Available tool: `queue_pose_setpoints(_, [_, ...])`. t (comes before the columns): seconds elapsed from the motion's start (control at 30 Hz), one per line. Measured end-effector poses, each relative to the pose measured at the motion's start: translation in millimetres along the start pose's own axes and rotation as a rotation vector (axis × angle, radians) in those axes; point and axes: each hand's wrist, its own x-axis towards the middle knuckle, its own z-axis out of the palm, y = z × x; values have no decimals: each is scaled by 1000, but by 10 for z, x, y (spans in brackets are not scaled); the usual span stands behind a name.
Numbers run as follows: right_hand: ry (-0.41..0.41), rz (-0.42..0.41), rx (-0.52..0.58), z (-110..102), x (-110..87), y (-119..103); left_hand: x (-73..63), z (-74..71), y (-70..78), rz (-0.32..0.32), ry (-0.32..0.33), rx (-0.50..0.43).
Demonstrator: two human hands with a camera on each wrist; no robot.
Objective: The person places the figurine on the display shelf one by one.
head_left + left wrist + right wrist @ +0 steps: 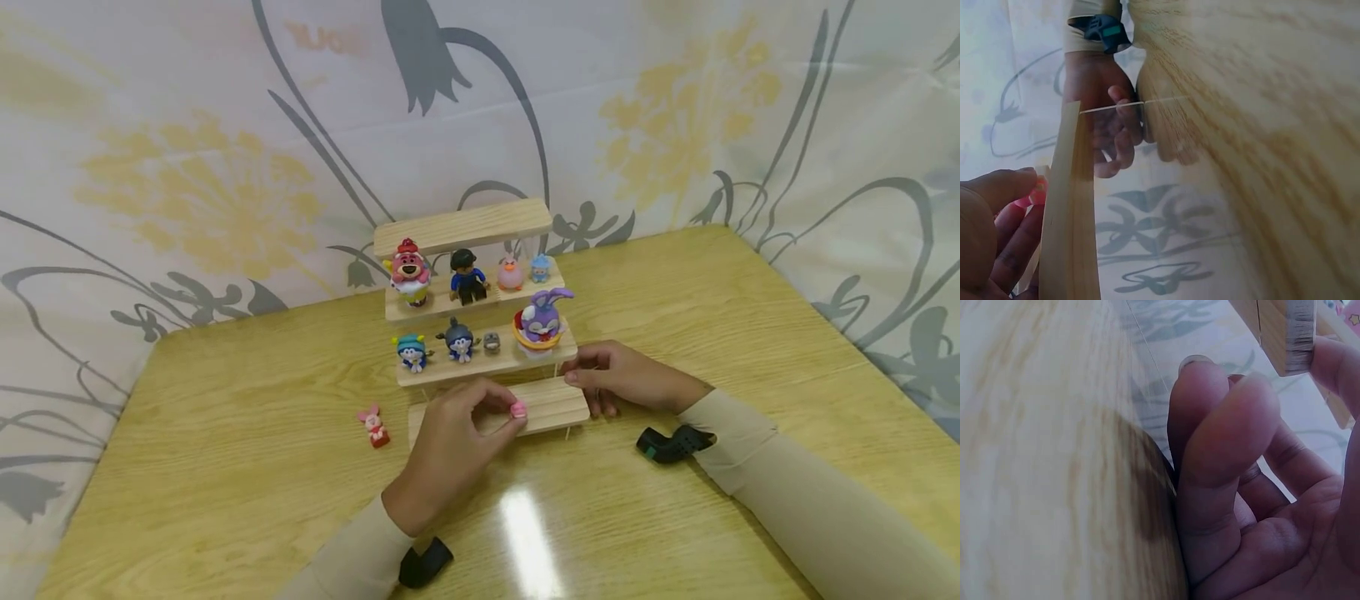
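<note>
My left hand (pixel 457 433) pinches a small pink toy (pixel 518 409) between thumb and fingertips, above the lowest shelf (pixel 555 404) of a tiered wooden stand. In the left wrist view the pink toy (pixel 1036 192) is close to the shelf board (pixel 1072 212); whether it touches the wood I cannot tell. At the stand's right end, my right hand (pixel 630 375) has its thumb against the lowest shelf's corner. Its other fingers are loosely bent, low over the table. The right wrist view shows the right hand (pixel 1254 481) with a digit touching the shelf end (pixel 1300 344).
A pink piglet figurine (pixel 373 426) lies on the table (pixel 247 400) left of the stand. Several figurines stand on the middle shelves, including a purple rabbit (pixel 540 321) and a pink bear (pixel 410 273). Behind is a patterned cloth (pixel 225 167). Clear supports (pixel 1141 102) hold the boards.
</note>
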Motion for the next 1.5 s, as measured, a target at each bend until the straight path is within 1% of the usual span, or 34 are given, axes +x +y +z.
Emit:
queue_pose_setpoints(0.23, [-3,-6,12,4,1,4,-15,4,-1,-29,-13,11])
queue_pose_setpoints(0.33, [-4,-9,11,10,-5,8,-24,2,3,-43,-26,29])
queue_pose_setpoints(0.47, [1,-2,10,4,1,1,-25,-11,7,-46,-32,61])
queue_pose_setpoints(0.67, [3,0,10,3,22,6,-28,-26,2,-55,-43,81])
queue_pose_setpoints(0.93, [7,4,13,5,17,21,-28,-42,-4,-42,-55,126])
queue_pose_setpoints(1.13, [6,3,15,5,23,26,-44,-97,-25,-52,-68,158])
queue_pose_setpoints(1.33, [-5,6,27,8,-1,23,-64,-186,-65,-55,-97,142])
queue_pose_setpoints(1.5, [-6,-5,32,2,-9,6,-85,-296,-100,-89,-127,127])
